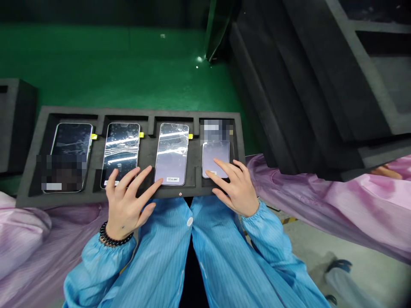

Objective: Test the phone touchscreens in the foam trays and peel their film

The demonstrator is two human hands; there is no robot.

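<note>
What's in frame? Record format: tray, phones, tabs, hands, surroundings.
tray: black, four compartments
phones: four, one per compartment, screens up, numbered from left
tabs: yellow, on phones one to three; four's unclear
left hand: spread, fingers at lower ends of two and three
right hand: fingertips over four's lower half
surroundings: green surface behind, pink garments either side

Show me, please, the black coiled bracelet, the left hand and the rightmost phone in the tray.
Black coiled bracelet (pixel 116 243): head view, on its coiled band.
Left hand (pixel 125 209): head view, on the back of the hand.
Rightmost phone (pixel 216 149): head view, on its lilac screen.
</note>
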